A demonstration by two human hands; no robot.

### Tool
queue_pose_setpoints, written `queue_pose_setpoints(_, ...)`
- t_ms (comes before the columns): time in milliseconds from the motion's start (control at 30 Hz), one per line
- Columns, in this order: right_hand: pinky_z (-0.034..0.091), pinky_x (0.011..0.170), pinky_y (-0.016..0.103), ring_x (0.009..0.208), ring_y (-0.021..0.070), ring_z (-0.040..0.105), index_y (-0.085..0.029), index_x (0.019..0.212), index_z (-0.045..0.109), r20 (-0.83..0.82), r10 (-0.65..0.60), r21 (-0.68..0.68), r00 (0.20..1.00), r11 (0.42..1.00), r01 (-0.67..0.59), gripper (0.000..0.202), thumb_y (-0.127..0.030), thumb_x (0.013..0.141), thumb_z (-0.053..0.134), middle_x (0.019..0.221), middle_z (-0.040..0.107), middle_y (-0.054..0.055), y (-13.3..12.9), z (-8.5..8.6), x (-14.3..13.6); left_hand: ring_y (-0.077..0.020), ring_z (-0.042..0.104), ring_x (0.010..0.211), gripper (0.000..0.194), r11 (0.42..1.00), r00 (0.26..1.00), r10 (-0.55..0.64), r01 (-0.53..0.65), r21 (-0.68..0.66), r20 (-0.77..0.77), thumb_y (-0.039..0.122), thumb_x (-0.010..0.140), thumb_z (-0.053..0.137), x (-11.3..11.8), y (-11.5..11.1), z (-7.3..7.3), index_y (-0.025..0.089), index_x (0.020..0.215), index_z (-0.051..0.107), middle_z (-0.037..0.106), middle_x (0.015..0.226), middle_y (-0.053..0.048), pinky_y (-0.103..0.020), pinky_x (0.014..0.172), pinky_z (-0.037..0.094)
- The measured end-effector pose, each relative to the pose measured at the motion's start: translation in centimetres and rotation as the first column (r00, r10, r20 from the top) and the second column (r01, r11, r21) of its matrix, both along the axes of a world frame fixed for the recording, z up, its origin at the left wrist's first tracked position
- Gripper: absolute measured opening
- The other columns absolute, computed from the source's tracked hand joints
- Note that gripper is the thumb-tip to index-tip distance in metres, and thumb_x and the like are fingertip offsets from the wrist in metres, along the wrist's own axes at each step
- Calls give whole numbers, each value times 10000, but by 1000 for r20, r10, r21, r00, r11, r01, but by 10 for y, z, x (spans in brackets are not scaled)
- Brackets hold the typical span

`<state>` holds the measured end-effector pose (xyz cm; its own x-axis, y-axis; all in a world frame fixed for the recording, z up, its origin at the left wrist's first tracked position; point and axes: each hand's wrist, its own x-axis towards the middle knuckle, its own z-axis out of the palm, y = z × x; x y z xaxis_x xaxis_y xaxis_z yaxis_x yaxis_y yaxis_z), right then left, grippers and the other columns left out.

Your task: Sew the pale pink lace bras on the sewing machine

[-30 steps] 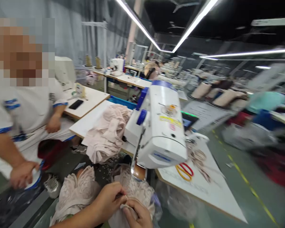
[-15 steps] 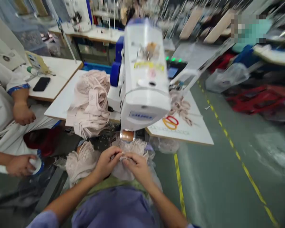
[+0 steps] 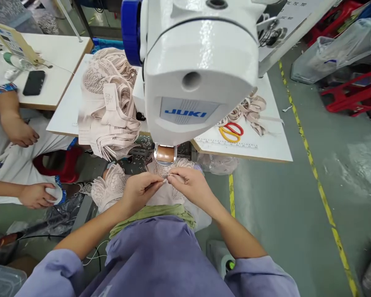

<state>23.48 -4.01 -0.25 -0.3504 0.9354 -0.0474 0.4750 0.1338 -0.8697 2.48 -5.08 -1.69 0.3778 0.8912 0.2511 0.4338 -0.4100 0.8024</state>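
Note:
My left hand (image 3: 141,189) and my right hand (image 3: 193,187) meet fingertip to fingertip just below the head of a white JUKI sewing machine (image 3: 198,74). Both are closed in a pinch on a small pale piece of material (image 3: 165,177), mostly hidden by the fingers; whether it joins the garment below cannot be made out. Beneath them, a pale pink lace bra (image 3: 159,199) lies over my lap. Another lace bra part (image 3: 109,185) hangs at the left, beside my left wrist.
A pile of pink bras (image 3: 111,107) covers the table left of the machine. Scissors with red and yellow handles (image 3: 231,133) and coiled straps (image 3: 253,109) lie right. A co-worker's hand (image 3: 38,195) rests at far left, near a phone (image 3: 34,83). Red stools (image 3: 355,93) stand at right.
My view has moved closer to the machine and tilted down, so its head looks larger. Both hands stay pinched together, fingertips meeting, in front of it.

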Motion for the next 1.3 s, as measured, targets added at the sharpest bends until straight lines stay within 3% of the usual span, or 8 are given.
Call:
queue_pose_setpoints(167, 389, 670, 216, 723, 107, 597, -210, 810, 686, -134, 96, -156, 986, 981, -117, 145, -220, 916, 587, 759, 677, -44, 5, 6, 1, -105, 682, 710, 132, 992, 994, -55, 65, 105, -89, 206, 961, 595, -1, -1, 7, 177, 968, 723, 753, 843, -18, -183, 666, 510)
queue_pose_setpoints(300, 397, 672, 222, 724, 109, 603, -209, 833, 699, -144, 132, -208, 981, 965, -160, 138, -194, 904, 581, 783, 695, -40, 5, 8, 3, -105, 692, 709, 147, 986, 991, -56, 74, 151, -118, 230, 973, 582, -2, -1, 9, 172, 961, 717, 753, 832, -19, -179, 660, 519)
queue_pose_setpoints(467, 392, 683, 235, 760, 127, 611, -210, 880, 702, -2, 160, -105, 987, 982, -159, 128, -142, 872, 594, 815, 704, -27, 5, 7, 0, -102, 690, 711, 159, 984, 987, -65, 88, 158, -144, 232, 979, 572, -3, -2, 10, 166, 953, 714, 747, 823, -16, -178, 660, 514)
queue_pose_setpoints(700, 418, 696, 238, 795, 145, 646, -207, 932, 682, 123, 197, 61, 973, 977, -205, 137, -125, 897, 579, 871, 717, 1, -2, 12, -1, -99, 662, 697, 149, 996, 989, -55, 64, 65, -135, 234, 976, 579, -5, 0, 14, 188, 980, 721, 737, 820, -3, -187, 643, 489)
queue_pose_setpoints(867, 449, 722, 238, 842, 148, 677, -229, 1009, 696, 42, 221, 36, 974, 974, -223, 133, -226, 960, 572, 931, 744, 3, -4, 13, 2, -97, 663, 721, 136, 995, 990, -84, 88, 34, -117, 209, 967, 590, -7, 1, 17, 174, 974, 721, 733, 823, -8, -181, 665, 485)
queue_pose_setpoints(1067, 445, 700, 221, 775, 123, 668, -248, 987, 702, -27, 172, -21, 985, 985, -173, 132, -220, 948, 579, 856, 733, -28, -6, 15, 1, -99, 666, 706, 122, 994, 993, -75, 82, 76, -89, 199, 955, 604, -6, 1, 19, 170, 949, 722, 731, 803, -12, -179, 658, 493)
queue_pose_setpoints(1300, 430, 670, 238, 753, 143, 658, -233, 926, 686, 97, 125, 47, 987, 990, -130, 157, -147, 883, 563, 816, 719, -18, -5, 18, -7, -103, 676, 686, 120, 991, 997, -42, 50, 121, -69, 203, 960, 591, -7, -2, 21, 178, 954, 709, 732, 796, -12, -179, 637, 516)
